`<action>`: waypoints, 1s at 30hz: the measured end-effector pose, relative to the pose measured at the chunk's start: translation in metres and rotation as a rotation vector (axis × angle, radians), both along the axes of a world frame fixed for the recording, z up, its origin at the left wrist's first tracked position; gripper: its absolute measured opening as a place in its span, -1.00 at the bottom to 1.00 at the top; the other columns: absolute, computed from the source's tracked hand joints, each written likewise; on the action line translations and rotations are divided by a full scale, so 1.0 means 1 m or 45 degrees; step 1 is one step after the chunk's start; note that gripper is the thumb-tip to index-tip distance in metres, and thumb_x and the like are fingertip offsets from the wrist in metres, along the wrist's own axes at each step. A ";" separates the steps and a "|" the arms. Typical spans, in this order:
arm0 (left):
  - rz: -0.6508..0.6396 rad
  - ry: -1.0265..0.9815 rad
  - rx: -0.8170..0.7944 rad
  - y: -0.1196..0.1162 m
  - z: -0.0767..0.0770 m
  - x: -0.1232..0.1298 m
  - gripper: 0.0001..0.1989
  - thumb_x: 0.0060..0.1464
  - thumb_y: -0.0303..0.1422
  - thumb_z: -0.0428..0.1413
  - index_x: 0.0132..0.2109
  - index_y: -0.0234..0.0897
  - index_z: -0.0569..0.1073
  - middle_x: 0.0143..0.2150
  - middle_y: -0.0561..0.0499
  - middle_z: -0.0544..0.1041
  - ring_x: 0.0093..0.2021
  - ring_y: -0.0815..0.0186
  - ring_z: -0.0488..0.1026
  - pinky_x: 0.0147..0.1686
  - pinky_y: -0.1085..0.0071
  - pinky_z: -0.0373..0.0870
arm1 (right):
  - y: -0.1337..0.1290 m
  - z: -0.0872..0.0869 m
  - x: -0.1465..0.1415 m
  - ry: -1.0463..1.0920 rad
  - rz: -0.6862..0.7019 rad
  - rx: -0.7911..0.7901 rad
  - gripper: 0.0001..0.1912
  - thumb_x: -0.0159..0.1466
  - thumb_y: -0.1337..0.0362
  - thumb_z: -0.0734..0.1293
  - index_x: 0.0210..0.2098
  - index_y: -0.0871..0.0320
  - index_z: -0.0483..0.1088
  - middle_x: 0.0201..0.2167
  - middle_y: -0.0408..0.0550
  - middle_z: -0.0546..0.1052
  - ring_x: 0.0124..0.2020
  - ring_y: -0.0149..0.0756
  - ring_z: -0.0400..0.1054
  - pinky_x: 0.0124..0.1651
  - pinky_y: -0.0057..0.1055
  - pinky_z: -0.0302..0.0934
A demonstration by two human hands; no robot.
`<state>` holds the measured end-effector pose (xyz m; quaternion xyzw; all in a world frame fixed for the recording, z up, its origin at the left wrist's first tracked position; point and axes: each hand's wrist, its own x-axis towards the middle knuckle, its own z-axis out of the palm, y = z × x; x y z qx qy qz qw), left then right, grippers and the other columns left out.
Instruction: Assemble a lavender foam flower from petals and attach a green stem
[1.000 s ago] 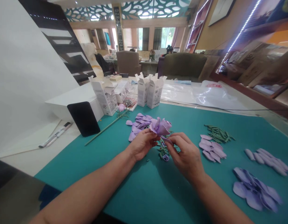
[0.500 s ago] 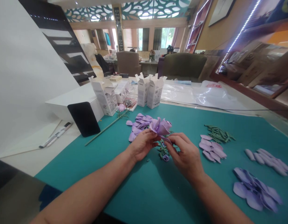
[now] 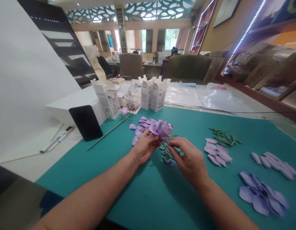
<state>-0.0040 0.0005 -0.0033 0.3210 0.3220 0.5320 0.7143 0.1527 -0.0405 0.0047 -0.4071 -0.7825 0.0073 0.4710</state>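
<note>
Left hand (image 3: 145, 147) closed around the base of a lilac foam flower (image 3: 161, 128), seemingly holding its petals gathered; right hand (image 3: 189, 162) pinches just beneath the bloom. Flower is held above a teal mat (image 3: 95, 159), with loose petals (image 3: 141, 124) just behind it and green pieces (image 3: 167, 154) just below it.

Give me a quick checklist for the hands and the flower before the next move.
1. Left hand gripping the purple flower: ok.
2. Right hand firmly on the flower: cannot tell, contact too small to see.
3. Loose purple petals within easy reach: ok.
4. Green strips kept apart from the petals: ok.
5. Small green pieces clear of the work area: not ok, they lie directly below the flower, between the hands.
</note>
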 end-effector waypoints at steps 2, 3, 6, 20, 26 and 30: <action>0.006 0.017 0.000 0.000 0.000 0.000 -0.72 -0.20 -0.47 0.27 -0.27 -0.24 0.43 -0.37 0.07 0.53 -0.38 0.38 0.47 -0.34 0.47 0.33 | 0.000 0.000 0.000 -0.002 -0.006 0.008 -0.91 0.30 0.36 0.25 -0.25 0.10 0.40 -0.30 -0.01 0.55 -0.23 -0.28 0.46 -0.17 -0.35 0.35; 0.007 0.025 0.001 0.000 0.000 0.000 -0.72 -0.20 -0.47 0.27 -0.26 -0.24 0.43 -0.36 0.06 0.53 -0.38 0.38 0.47 -0.34 0.47 0.33 | 0.000 0.000 0.000 -0.002 -0.007 0.013 -0.91 0.30 0.36 0.25 -0.25 0.11 0.40 -0.30 -0.01 0.55 -0.23 -0.28 0.46 -0.17 -0.35 0.35; -0.005 0.036 0.011 0.001 -0.001 0.000 -0.72 -0.21 -0.47 0.26 -0.26 -0.26 0.46 -0.35 0.04 0.54 -0.37 0.38 0.47 -0.34 0.47 0.33 | 0.000 0.002 0.001 0.009 -0.012 0.014 -0.91 0.30 0.36 0.25 -0.26 0.10 0.40 -0.31 -0.02 0.55 -0.25 -0.28 0.46 -0.18 -0.35 0.35; 0.186 -0.103 -0.009 0.016 0.015 -0.028 -0.84 -0.14 -0.51 0.22 -0.35 -0.28 0.41 -0.37 0.05 0.56 -0.38 0.39 0.50 -0.36 0.46 0.39 | 0.002 -0.005 0.002 0.024 -0.087 -0.110 -0.84 0.33 0.24 0.20 -0.28 0.13 0.38 -0.38 -0.05 0.50 -0.33 -0.29 0.39 -0.26 -0.36 0.31; 0.262 -0.127 -0.033 0.020 0.020 -0.038 -0.87 -0.09 -0.50 0.19 -0.35 -0.28 0.39 -0.32 0.04 0.57 -0.36 0.39 0.52 -0.33 0.45 0.41 | 0.000 -0.029 -0.022 -0.283 0.108 -0.122 -0.73 0.33 0.35 0.16 -0.07 0.16 0.43 -0.15 0.07 0.55 -0.09 -0.18 0.40 -0.02 -0.19 0.32; 0.236 -0.116 -0.027 0.018 0.019 -0.035 -0.89 -0.10 -0.49 0.19 -0.37 -0.28 0.40 -0.31 0.04 0.58 -0.37 0.39 0.52 -0.36 0.47 0.40 | -0.001 -0.046 -0.035 -0.522 0.169 -0.163 -0.57 0.27 0.35 0.23 0.14 0.18 0.31 0.10 0.12 0.44 0.19 -0.03 0.22 0.14 0.00 0.21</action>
